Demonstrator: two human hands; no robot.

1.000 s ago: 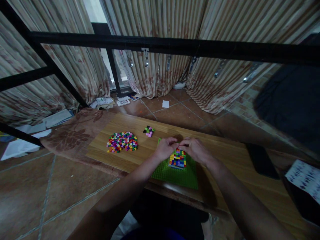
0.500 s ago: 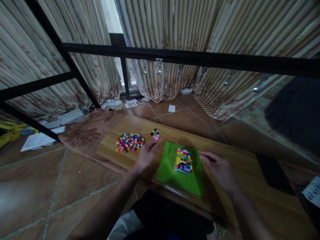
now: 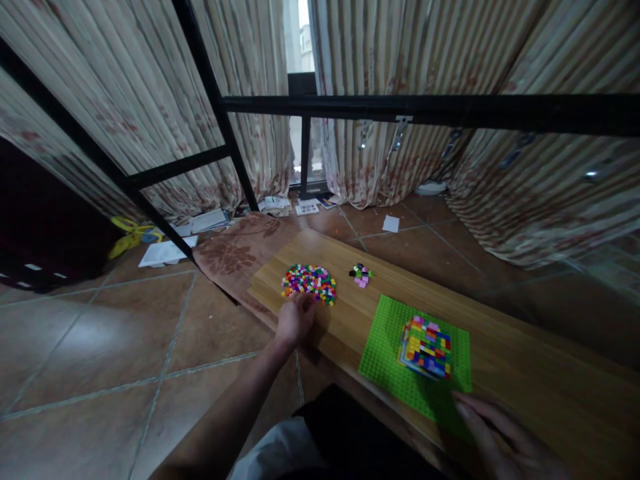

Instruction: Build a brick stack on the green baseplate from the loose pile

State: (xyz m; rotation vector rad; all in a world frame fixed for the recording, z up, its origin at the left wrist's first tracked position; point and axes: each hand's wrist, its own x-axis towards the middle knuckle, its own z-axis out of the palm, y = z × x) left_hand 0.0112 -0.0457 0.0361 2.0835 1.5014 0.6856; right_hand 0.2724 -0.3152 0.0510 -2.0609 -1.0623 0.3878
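My left hand (image 3: 296, 319) reaches to the near edge of a pile of small colourful building bricks (image 3: 310, 280). Its fingers are drawn together at the bricks; whether one is between the fingertips I cannot make out. A green studded baseplate (image 3: 383, 347) lies on the wooden table to the right. On the plate stands a block-shaped build (image 3: 427, 347) of stacked multicoloured bricks. Near the plate's front right corner is my right hand (image 3: 500, 427), apart from the build, with thumb and forefinger tips close together. Anything they pinch is too small to see.
A small group of pink, green and black bricks (image 3: 361, 275) lies between pile and plate. The wooden table (image 3: 345, 320) sits over a brown patterned cloth (image 3: 235, 247). Beyond it runs a black metal frame (image 3: 360, 105) before striped curtains. Papers lie on the tiled floor.
The view has turned left. My left hand has moved left from beside the plate to the brick pile. My right hand has shifted from the plate's right side towards its near right corner.
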